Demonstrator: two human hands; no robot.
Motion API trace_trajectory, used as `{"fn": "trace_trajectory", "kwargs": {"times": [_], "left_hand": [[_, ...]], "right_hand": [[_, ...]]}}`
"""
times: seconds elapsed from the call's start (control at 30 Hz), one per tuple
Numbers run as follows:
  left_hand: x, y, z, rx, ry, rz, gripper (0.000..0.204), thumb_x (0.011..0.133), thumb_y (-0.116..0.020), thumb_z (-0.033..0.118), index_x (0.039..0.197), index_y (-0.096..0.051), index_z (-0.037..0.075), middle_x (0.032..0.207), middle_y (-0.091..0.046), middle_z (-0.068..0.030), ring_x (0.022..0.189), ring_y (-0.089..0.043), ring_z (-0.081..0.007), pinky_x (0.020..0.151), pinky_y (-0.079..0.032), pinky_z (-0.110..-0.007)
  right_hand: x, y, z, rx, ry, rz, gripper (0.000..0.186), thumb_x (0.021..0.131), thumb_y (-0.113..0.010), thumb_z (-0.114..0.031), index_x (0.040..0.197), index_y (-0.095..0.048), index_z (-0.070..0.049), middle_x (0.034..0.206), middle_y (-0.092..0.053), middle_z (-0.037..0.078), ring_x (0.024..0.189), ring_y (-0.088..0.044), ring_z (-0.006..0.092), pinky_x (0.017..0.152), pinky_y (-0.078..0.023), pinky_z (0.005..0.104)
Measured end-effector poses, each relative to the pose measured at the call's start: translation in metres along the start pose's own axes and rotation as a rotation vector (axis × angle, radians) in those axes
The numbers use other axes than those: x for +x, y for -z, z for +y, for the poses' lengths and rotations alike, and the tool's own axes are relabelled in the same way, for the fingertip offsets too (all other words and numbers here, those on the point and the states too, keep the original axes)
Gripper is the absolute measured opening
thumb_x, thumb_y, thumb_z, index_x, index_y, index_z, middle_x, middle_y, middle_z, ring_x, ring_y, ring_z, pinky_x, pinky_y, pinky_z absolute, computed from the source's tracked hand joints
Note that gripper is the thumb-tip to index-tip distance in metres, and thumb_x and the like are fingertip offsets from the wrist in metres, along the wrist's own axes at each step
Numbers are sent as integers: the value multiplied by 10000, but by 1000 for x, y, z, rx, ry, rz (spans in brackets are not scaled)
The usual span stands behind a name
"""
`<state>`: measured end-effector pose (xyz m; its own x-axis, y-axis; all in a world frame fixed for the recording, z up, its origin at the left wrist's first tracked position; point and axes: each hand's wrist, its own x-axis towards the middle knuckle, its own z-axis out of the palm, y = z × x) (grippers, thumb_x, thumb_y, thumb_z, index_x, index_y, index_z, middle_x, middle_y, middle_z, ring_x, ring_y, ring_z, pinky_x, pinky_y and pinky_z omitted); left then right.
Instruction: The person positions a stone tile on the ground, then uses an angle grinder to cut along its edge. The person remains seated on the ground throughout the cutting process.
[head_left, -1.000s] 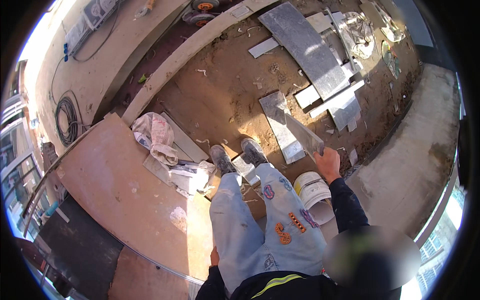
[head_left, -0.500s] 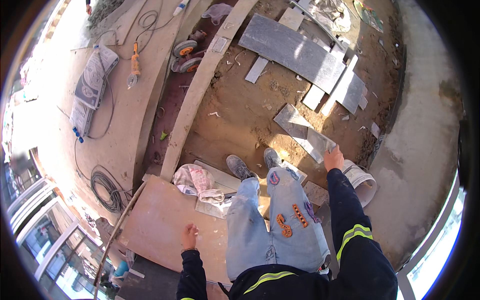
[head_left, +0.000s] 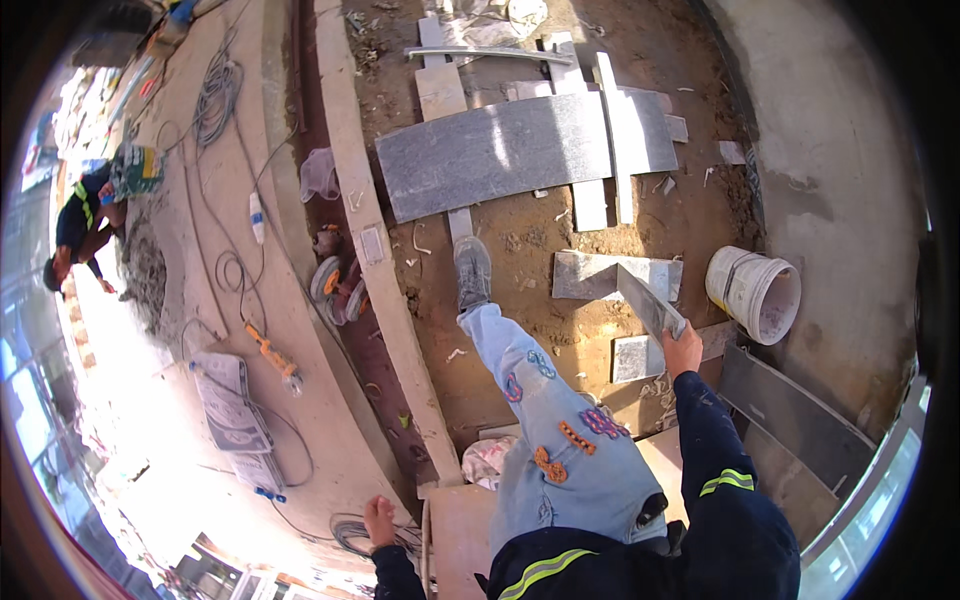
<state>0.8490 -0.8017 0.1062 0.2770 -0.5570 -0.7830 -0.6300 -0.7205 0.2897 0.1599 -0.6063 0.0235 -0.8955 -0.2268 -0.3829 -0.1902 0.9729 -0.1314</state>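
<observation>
While right hand [head_left: 683, 350] grips slab [head_left: 650, 303], sack [head_left: 232, 400] lies leftward; lettering [head_left: 238, 420] blurred.

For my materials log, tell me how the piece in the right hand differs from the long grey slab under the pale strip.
The held piece looks small; the long slab far larger. The right hand grips the held piece; the long slab lies under the pale strip. Both are grey.

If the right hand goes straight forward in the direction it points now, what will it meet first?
Beyond the slab it holds, the right hand would probably meet the grey tile lying on the soil, though it may pass above; depth is unclear.
</observation>
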Motion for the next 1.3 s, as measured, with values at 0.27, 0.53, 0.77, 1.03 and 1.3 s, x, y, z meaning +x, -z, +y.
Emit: {"fn": "trace_trajectory", "kwargs": {"times": [0.27,0.53,0.77,1.03,1.3], "left_hand": [[101,-21,88,295,131,-275,390,934,-633,321,1140,-620,-9,913,-686,-82,785,-669,-173,641,-525,-295],[378,-135,338,304,-425,-357,394,980,-563,384,1176,-598,45,936,-649,-17,814,-615,-101,681,-471,-244],[551,-301,485,581,-808,-464,463,992,-543,389,1295,-508,41,1043,-629,-72,900,-623,-144,759,-503,-311],[620,-414,509,257,-607,-572,799,936,-558,553,1436,-313,-20,1309,-510,-205,1145,-557,-327,929,-470,-501],[665,-423,505,244,-578,-672,605,960,-556,486,1231,-467,-49,1151,-580,-204,1016,-621,-297,861,-516,-465]], "right_hand": [[17,-17,-61,17,-252,-29,404,791,-729,-226,1088,-649,35,992,-683,254,993,-651,399,858,-497,434],[56,-32,-138,-7,-251,50,352,784,-712,-209,1050,-668,18,927,-696,235,921,-673,383,803,-507,421],[116,-68,-230,-125,-100,100,280,787,-683,-196,950,-654,30,886,-668,254,862,-641,422,774,-489,472],[101,-92,-250,-87,-115,230,253,754,-683,-174,856,-632,52,808,-641,277,810,-615,457,740,-473,483],[11,-68,-122,292,-257,386,283,832,-617,-163,1013,-656,51,838,-689,121,766,-613,176,748,-481,331]]}}
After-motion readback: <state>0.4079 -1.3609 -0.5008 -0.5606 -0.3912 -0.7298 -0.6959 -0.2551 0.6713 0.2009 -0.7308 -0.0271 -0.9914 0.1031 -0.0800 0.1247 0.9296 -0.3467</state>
